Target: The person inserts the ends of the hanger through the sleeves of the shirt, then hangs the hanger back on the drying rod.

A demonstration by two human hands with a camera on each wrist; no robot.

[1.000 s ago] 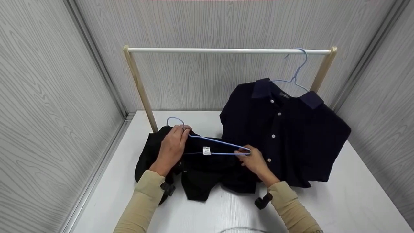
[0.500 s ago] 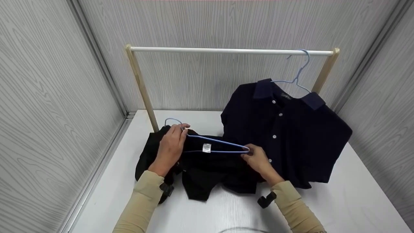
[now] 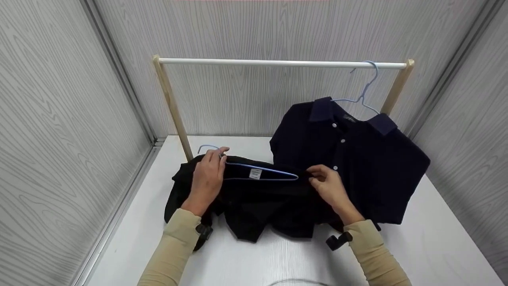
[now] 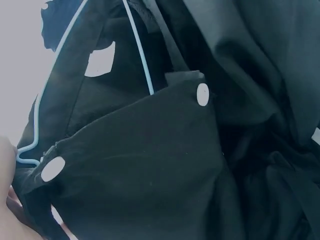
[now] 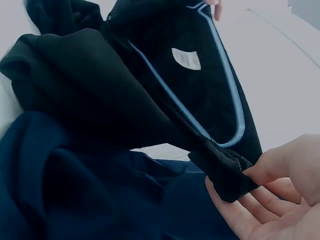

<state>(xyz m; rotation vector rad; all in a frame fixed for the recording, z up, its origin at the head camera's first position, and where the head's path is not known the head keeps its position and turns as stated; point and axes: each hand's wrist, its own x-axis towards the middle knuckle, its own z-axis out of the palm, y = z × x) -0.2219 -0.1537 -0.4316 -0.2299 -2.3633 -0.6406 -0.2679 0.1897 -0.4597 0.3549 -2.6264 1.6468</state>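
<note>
A black garment (image 3: 274, 198) with a white label inside lies bunched on the table, its opening towards the rack. Inside the opening runs a blue wire hanger (image 3: 278, 171), its rounded right end within the cloth. My left hand (image 3: 207, 174) grips the hanger near the base of its hook, at the garment's edge. My right hand (image 3: 329, 188) pinches the garment's edge just beyond that rounded end; in the right wrist view the cloth (image 5: 227, 172) sits between thumb and fingers. White buttons (image 4: 202, 95) show on the garment in the left wrist view.
A rack with a white rail (image 3: 254, 62) and wooden posts (image 3: 172, 103) stands at the back. From its right part hangs a navy shirt (image 3: 369, 171) on another blue hanger (image 3: 363, 93), close to my right hand. Panelled walls surround the white table (image 3: 432, 246).
My right hand has left the hanger's end and moved right, now pinching the garment's edge. The hanger's end has shifted left and up into the opening. My left hand has moved slightly left.
</note>
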